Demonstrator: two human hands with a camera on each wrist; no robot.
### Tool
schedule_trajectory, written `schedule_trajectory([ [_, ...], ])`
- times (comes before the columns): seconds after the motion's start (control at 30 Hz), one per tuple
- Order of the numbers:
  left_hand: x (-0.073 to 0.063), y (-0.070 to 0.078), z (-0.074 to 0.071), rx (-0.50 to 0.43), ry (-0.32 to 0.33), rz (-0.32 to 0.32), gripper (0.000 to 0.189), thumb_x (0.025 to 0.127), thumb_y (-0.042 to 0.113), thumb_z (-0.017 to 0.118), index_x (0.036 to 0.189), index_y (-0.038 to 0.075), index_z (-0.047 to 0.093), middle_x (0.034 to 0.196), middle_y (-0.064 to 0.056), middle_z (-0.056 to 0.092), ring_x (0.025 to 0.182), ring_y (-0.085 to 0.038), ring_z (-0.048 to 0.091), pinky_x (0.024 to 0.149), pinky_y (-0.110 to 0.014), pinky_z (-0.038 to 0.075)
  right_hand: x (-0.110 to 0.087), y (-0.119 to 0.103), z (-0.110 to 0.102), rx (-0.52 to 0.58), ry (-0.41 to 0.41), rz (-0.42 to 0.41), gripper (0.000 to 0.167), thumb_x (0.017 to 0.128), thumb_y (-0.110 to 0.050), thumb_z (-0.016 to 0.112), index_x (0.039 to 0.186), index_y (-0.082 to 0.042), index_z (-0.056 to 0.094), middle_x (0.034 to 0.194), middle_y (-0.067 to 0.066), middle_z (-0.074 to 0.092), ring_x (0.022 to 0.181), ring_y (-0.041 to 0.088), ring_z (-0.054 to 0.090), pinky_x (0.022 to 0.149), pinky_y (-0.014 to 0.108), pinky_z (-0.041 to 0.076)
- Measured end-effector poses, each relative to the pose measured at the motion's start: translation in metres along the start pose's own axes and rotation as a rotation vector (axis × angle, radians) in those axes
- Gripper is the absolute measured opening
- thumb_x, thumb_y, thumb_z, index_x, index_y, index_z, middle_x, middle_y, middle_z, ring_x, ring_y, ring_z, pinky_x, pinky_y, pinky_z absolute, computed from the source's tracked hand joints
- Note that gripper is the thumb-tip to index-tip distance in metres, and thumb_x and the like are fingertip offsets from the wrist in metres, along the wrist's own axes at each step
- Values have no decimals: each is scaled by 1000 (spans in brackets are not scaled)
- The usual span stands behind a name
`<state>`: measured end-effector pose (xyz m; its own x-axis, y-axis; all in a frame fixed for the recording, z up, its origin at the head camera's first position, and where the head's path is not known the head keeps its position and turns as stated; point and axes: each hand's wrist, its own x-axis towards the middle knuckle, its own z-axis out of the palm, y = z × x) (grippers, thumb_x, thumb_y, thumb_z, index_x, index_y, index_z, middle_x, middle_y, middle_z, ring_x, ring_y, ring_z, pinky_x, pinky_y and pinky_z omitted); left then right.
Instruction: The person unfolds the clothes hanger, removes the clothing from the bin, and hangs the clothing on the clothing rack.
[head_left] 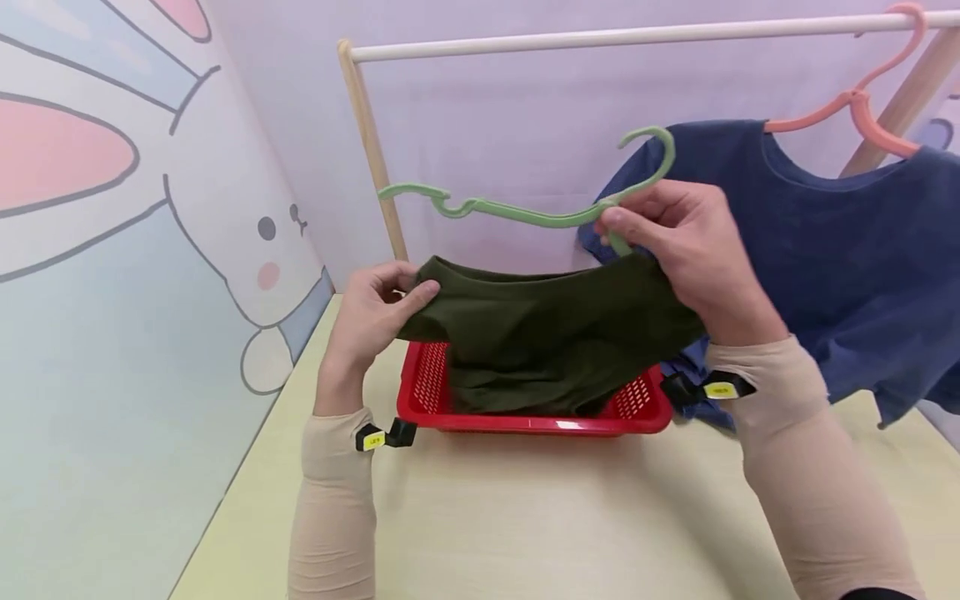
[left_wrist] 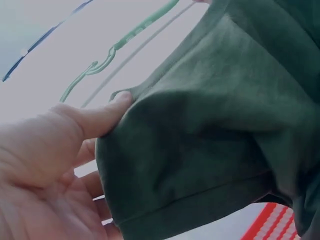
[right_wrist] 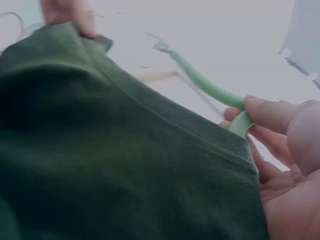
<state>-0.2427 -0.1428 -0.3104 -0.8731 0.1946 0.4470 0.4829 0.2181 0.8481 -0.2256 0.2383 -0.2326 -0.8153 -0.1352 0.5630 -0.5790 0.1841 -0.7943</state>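
A dark green shirt (head_left: pixel 540 333) hangs between both hands, its lower part down in a red basket (head_left: pixel 525 423). At the shirt's left shoulder edge, my left hand (head_left: pixel 371 312) pinches the cloth between thumb and fingers; the left wrist view shows the thumb on top of the fabric (left_wrist: pixel 190 140). My right hand (head_left: pixel 693 246) grips a light green clothes hanger (head_left: pixel 540 218) near the base of its hook. One arm of the hanger reaches left above the neckline, outside the shirt; the other goes down into the cloth at the right shoulder, where it is hidden.
A navy blue shirt (head_left: pixel 847 250) hangs on a pink hanger (head_left: pixel 873 125) from a white rail (head_left: pixel 600 39) with wooden posts (head_left: pixel 371 133). The basket stands on a pale wooden table (head_left: pixel 525 517). A wall with a rabbit picture (head_left: pixel 247 217) rises at the left.
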Motion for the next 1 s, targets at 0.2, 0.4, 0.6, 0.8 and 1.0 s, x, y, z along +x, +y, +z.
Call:
schedule_trajectory([
  [0.2, 2, -2, 14, -137, -32, -9, 16, 106, 12, 78, 111, -2, 81, 92, -7, 73, 79, -23, 65, 67, -28, 57, -28, -12, -28, -218, 59, 74, 23, 104, -15, 82, 120, 0, 83, 99, 6, 84, 86, 19, 78, 65, 22, 56],
  [0.4, 2, -6, 20, -198, 1, -36, 17, 105, 10, 77, 114, -4, 81, 93, -5, 74, 81, -21, 66, 67, -27, 56, -57, 0, -44, -267, 97, 167, 22, 103, -14, 82, 121, 0, 83, 98, 0, 84, 80, 14, 76, 58, 25, 53],
  [0.6, -1, -7, 20, -219, 10, -94, 22, 107, 15, 77, 117, -4, 79, 95, -4, 73, 85, -21, 65, 68, -27, 56, -72, 6, -48, -288, 112, 182, 20, 100, -11, 85, 117, 0, 84, 93, -4, 84, 76, 11, 75, 59, 24, 53],
  [0.8, -1, -6, 13, -219, 53, -110, 18, 107, 19, 76, 118, 5, 81, 100, -3, 73, 90, -21, 66, 73, -26, 60, -73, 0, -42, -300, 57, 153, 18, 100, -9, 85, 117, -2, 85, 93, 1, 84, 73, 14, 72, 56, 26, 51],
  [1.0, -3, -4, 6, -231, 78, -67, 15, 107, 16, 77, 114, 3, 82, 98, -3, 74, 88, -22, 67, 73, -27, 59, -70, -1, -36, -284, 71, 131, 17, 100, -8, 84, 116, 0, 85, 94, -1, 84, 75, 12, 73, 58, 23, 53],
])
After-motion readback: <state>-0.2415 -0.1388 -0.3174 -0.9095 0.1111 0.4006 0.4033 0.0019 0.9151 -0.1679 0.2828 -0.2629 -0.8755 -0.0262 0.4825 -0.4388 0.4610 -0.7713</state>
